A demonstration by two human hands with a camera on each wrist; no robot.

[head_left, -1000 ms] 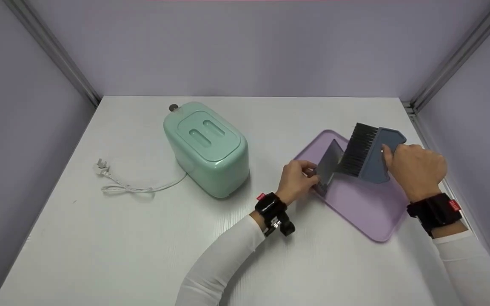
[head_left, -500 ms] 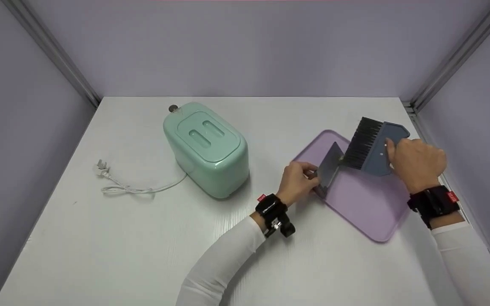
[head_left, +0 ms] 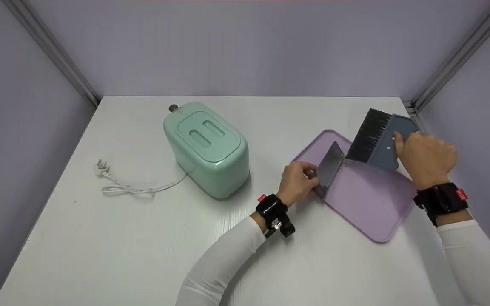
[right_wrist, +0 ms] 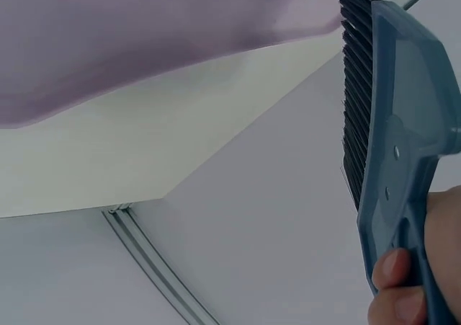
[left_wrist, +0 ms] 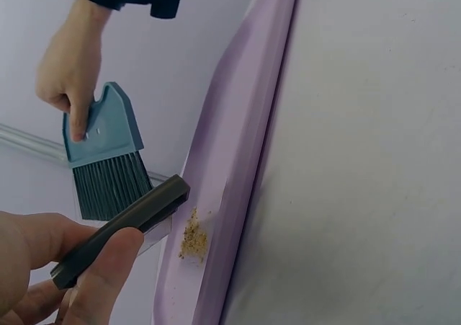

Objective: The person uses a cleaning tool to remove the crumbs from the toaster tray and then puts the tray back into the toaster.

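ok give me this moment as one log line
left hand: pinches dustpan | right hand: grips brush | crumbs: on tray | toaster: apart from tray

The head view looks forward and down from six o'clock, far enough back for most of the table (head_left: 143, 246). Both wrist views, close and tipped, share the brush (left_wrist: 108, 150) (left's nine o'clock, right's three).

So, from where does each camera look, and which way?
Head: on the head, facing forward and down at the tray; left hand and right hand show.
Left wrist: on that wrist, facing the dustpan and crumbs; both hands show.
Right wrist: on that wrist, facing the brush; only right hand shows.
The wrist views share brush and tray.
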